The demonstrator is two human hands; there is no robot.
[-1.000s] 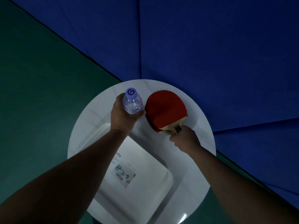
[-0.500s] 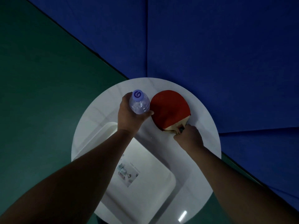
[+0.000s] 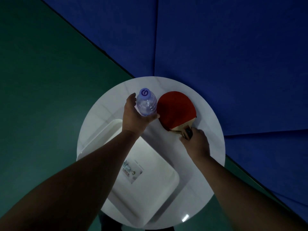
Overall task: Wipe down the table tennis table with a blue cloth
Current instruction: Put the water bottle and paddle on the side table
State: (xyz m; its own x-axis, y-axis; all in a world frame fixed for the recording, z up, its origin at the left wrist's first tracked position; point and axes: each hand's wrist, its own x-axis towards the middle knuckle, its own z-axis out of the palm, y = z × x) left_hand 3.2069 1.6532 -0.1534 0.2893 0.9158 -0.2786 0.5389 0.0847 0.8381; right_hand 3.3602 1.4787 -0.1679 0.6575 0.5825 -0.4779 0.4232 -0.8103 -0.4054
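Note:
A clear water bottle (image 3: 146, 104) with a pale purple cap stands upright on a round white table (image 3: 208, 114). My left hand (image 3: 135, 115) grips the bottle from the left, thumb curled under its right side. A red table tennis paddle (image 3: 176, 110) lies flat on the table right of the bottle. Its wooden handle is pinched by my right hand (image 3: 196, 144) at the near end. No blue cloth and no table tennis table are in view.
A white rectangular tray (image 3: 158, 194) with a small printed label lies on the near half of the round table, partly under my left forearm. Blue padded panels (image 3: 216, 47) rise behind the table. Green floor (image 3: 41, 80) spreads to the left.
The bottle and paddle now sit a little farther right and lower on the table in view. My left fingers have loosened around the bottle; my right hand stays on the paddle handle.

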